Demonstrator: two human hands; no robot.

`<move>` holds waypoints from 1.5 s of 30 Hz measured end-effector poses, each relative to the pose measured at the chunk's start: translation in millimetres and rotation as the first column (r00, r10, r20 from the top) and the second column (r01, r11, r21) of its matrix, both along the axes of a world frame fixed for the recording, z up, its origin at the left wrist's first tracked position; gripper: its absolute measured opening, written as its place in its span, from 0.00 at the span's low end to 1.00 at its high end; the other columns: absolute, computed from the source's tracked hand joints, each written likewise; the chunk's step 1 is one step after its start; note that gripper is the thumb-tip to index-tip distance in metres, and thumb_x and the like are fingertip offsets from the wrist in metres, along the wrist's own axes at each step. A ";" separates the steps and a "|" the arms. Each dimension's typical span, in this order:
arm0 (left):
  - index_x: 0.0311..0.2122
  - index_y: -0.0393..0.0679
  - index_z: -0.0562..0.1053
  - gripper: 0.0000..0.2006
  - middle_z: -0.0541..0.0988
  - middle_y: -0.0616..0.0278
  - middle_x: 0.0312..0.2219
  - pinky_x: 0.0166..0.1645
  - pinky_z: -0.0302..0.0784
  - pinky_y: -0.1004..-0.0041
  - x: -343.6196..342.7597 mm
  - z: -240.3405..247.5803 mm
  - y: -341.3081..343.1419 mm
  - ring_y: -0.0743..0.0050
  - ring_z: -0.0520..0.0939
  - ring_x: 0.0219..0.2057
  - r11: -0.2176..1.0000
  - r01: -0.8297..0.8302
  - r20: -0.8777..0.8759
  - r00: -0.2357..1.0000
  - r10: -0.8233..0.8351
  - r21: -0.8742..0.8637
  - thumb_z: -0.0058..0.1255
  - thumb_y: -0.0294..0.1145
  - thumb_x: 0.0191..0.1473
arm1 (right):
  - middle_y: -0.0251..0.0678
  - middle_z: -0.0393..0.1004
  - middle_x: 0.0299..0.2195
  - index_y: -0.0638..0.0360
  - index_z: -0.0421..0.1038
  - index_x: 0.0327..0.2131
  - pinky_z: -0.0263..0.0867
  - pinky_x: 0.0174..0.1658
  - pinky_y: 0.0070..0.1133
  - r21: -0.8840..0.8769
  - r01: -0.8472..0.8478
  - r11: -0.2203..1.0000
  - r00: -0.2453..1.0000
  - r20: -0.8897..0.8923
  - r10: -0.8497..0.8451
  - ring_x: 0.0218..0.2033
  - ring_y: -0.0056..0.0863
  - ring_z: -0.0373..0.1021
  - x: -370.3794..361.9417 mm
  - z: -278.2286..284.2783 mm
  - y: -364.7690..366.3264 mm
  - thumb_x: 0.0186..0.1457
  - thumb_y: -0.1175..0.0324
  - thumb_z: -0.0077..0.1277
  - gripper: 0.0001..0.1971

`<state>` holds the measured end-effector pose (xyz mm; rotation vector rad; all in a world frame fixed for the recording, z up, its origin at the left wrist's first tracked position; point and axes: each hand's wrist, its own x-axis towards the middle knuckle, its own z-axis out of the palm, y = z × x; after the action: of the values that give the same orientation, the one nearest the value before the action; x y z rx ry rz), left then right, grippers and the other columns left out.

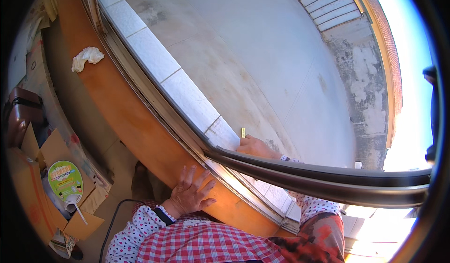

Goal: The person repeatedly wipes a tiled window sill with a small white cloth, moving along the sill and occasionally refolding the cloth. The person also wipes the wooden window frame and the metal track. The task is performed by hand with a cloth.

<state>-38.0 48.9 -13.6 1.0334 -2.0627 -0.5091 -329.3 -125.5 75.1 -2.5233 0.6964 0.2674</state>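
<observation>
Orange and smooth, the sill (136, 127) runs in a curve from the upper left down toward your lap, and your left hand (187, 193) lies on its near part. That hand is palm down with its fingers spread wide; it grips nothing. A dark band (164, 215) circles your left wrist at the cuff of the dotted sleeve (129, 235).

Your right arm passes beyond the dark sash (323, 176), which crosses in front of it. Past the sash, your right hand (256, 147) is at the edge of the white tiles (157, 54). Its fingers are curled closed around a small yellow piece (243, 132), whose end sticks up above them; the rest is hidden in your grip, so you cannot tell its full shape. Whether the piece touches the tiles cannot be told either.

Between sill and tiles runs the metal track (165, 122). Crumpled tissue (87, 58) lies on the sill, well apart from your left hand. Down to your left, a green fan (65, 181) with a white handle rests at an open box (85, 224), with a brown case (26, 115) near it. Your checked apron (197, 244) fills the lower middle.
</observation>
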 end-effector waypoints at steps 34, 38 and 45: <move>0.63 0.47 0.65 0.33 0.63 0.47 0.66 0.71 0.48 0.32 -8.9 10.3 0.0 0.34 0.55 0.70 0.992 -0.072 0.145 0.986 0.086 -0.101 0.52 0.58 0.62 | 0.36 0.74 0.32 0.52 0.79 0.31 0.70 0.47 0.31 -0.132 0.522 0.842 0.835 0.282 -0.473 0.42 0.41 0.70 -37.4 -68.6 35.4 0.48 0.75 0.59 0.05; 0.65 0.46 0.64 0.34 0.63 0.46 0.66 0.71 0.47 0.32 -9.9 14.2 0.1 0.33 0.56 0.70 0.994 -0.053 0.132 0.989 0.066 -0.100 0.53 0.57 0.62 | 0.36 0.74 0.33 0.52 0.81 0.32 0.71 0.46 0.30 -0.130 0.656 0.743 0.746 -0.039 -0.665 0.42 0.40 0.72 -116.2 -36.5 117.8 0.48 0.75 0.61 0.07; 0.65 0.46 0.63 0.33 0.62 0.46 0.67 0.71 0.46 0.31 -9.7 11.9 -0.6 0.33 0.55 0.70 0.995 0.004 0.152 0.988 0.012 -0.101 0.52 0.55 0.62 | 0.41 0.75 0.33 0.56 0.82 0.33 0.72 0.41 0.32 0.021 1.000 -0.015 -0.020 0.250 -0.968 0.36 0.42 0.76 -180.4 -6.0 261.7 0.48 0.71 0.65 0.07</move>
<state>-47.7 48.2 -1.7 1.0441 -2.1956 -0.3284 -509.7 136.3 69.1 -1.3864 2.2962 -0.6187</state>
